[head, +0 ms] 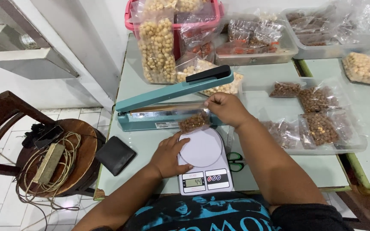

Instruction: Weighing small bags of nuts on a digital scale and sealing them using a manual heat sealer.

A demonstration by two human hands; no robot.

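Note:
My right hand (228,109) pinches the top of a small clear bag of brown nuts (193,121), holding it against the jaw of a teal impulse heat sealer (168,107) whose arm is raised. My left hand (168,156) rests on the left edge of a white digital kitchen scale (204,162), fingers spread and holding nothing. The scale's round platform is bare and its display is lit.
A black wallet (115,155) lies at the table's left edge. Green-handled scissors (235,161) sit right of the scale. A clear tray (322,124) holds several filled nut bags. Pink basket (129,17) and bags of pale round snacks (157,49) stand behind. A wooden chair (56,158) with cables stands left.

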